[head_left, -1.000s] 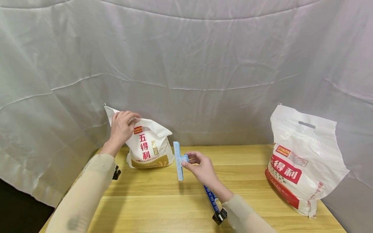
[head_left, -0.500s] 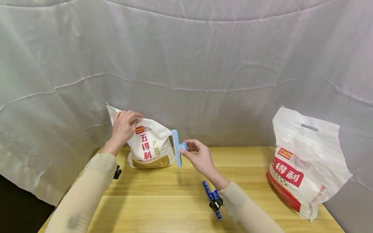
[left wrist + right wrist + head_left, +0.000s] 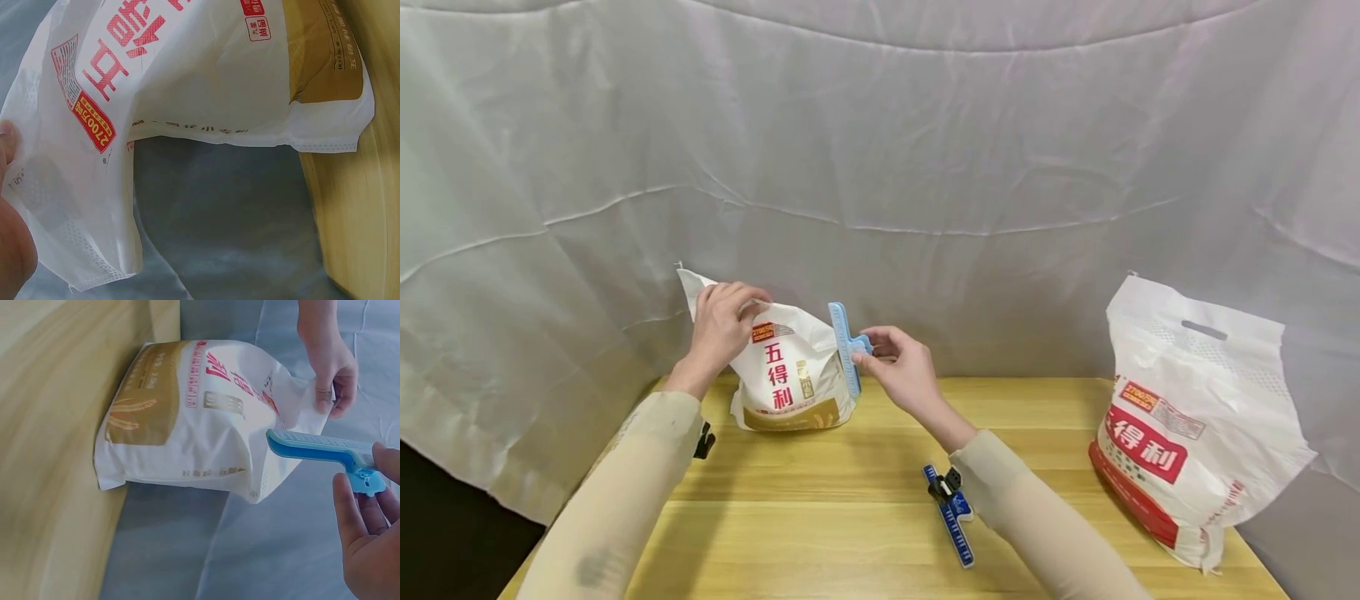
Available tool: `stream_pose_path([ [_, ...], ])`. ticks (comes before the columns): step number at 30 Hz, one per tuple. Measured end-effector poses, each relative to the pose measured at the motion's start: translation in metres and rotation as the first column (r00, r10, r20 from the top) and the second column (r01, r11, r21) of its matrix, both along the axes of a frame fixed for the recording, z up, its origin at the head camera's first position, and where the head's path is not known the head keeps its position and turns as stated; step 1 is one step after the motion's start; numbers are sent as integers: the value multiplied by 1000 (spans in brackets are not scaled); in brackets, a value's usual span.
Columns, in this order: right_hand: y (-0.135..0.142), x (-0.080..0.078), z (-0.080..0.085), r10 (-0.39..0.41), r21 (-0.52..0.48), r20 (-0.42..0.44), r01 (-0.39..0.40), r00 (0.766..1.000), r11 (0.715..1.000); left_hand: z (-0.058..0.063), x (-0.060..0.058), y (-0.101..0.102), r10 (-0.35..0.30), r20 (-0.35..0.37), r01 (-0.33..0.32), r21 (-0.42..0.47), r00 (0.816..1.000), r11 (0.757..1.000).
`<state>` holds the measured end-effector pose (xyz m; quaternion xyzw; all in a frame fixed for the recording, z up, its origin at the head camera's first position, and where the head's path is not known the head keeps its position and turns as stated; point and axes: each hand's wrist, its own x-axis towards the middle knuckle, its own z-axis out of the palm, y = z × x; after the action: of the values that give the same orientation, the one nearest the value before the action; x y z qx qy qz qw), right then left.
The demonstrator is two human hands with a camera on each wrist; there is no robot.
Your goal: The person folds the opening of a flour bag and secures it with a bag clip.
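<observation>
1 right hand (image 3: 904, 367) pinches a stiff-looking, long pale-blue plastic clip (image 3: 844, 343), best held by its handle (image 3: 365, 482); left of that grip, the left hand (image 3: 722, 323) holds a soft-looking, plump white bag (image 3: 795, 354).

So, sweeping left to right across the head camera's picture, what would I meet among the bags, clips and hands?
Gold-bottomed bag → light blue clip → right hand → dark blue clip → red-bottomed bag. The left hand overlaps the first bag, so it is left out.

Right fingers (image 3: 350, 509) seemingly hide part of light-blue clip (image 3: 312, 445).
</observation>
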<state>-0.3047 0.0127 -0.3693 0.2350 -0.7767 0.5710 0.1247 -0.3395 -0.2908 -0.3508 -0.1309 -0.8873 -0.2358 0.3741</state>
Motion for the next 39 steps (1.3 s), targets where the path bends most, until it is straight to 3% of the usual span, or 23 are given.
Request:
stream_pose_path([
  [20,-21,-30,34,29,114,-139,-13,990,993,0,2,3,4,-16,-4,-6,1000,1000],
  [32,-36,-49,51,46,229,-200,1,979,973,3,4,2,9,-16,-9,-11,1000,1000],
  [39,-46,-60,57,65,254,-190,-15,980,967,4,2,3,10,-19,-10,-21,1000,1000],
])
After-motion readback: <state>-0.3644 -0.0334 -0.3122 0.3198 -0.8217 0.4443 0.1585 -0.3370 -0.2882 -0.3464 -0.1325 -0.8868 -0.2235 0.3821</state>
